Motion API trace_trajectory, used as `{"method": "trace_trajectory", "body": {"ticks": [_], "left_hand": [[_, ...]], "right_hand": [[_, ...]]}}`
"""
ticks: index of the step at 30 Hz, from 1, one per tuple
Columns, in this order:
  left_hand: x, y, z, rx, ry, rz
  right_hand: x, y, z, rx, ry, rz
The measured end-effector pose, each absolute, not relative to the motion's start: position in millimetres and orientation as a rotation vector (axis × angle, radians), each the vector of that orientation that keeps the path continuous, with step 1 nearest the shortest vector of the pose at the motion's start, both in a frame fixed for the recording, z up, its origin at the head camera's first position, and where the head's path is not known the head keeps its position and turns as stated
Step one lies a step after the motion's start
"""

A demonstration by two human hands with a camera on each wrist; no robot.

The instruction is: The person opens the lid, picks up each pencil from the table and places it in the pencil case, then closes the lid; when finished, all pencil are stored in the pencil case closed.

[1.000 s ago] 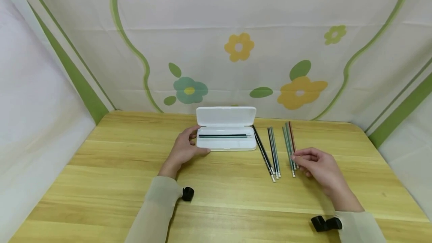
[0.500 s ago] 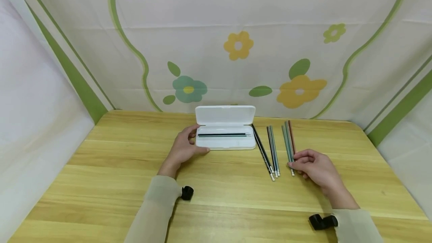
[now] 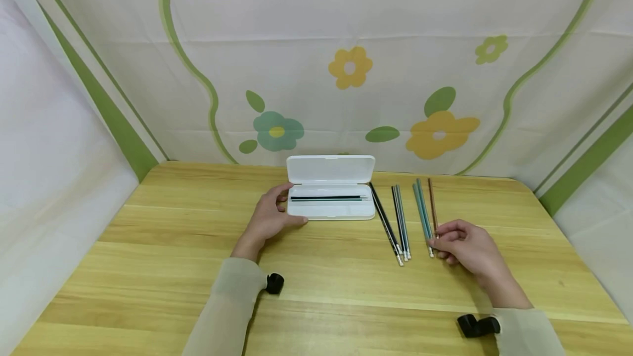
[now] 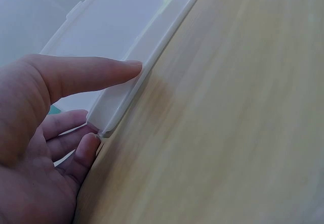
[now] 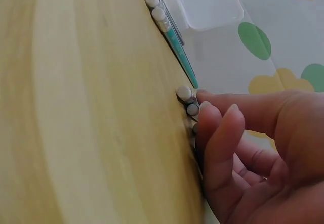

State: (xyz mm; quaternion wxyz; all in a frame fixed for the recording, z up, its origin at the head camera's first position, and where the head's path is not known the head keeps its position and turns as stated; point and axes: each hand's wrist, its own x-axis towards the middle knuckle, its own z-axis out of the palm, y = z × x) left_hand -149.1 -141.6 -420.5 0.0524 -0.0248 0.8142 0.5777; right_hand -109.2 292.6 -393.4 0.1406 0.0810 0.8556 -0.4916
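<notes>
My left hand (image 3: 268,214) grips the left end of an open white pencil case (image 3: 341,214); in the left wrist view its thumb (image 4: 114,71) lies along the front wall while other fingers curl round the corner. A dark pencil and a green pencil (image 3: 326,200) lie lengthwise inside. At the right, my right hand (image 3: 467,247) has its thumb and fingertips round the eraser end of a red pencil (image 3: 433,202), which the fingers partly hide. Just left of it lie green pencils (image 3: 422,210), their white erasers (image 5: 184,93) right at the thumb in the right wrist view.
Black pencils (image 3: 384,221) lie slanted beside the case, and a group of dark and blue-green pencils (image 3: 401,221) lies right of them. All rest on a wooden table (image 3: 346,290). A flower-patterned cloth (image 3: 306,81) hangs behind its back edge.
The red pencil has shifted right, leaving a gap between it and the green pencils. My right hand's fingers have shifted slightly with it. The left hand has stayed on the case.
</notes>
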Motion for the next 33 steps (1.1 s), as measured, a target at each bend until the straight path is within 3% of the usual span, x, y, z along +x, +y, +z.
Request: {"method": "trace_trajectory", "body": {"ticks": [33], "left_hand": [[-151.0, -145.1, -424.5, -0.059, 2.476, 1.775]], "right_hand": [[-107.3, 296.7, -392.2, 0.142, 2.537, -1.307]]}}
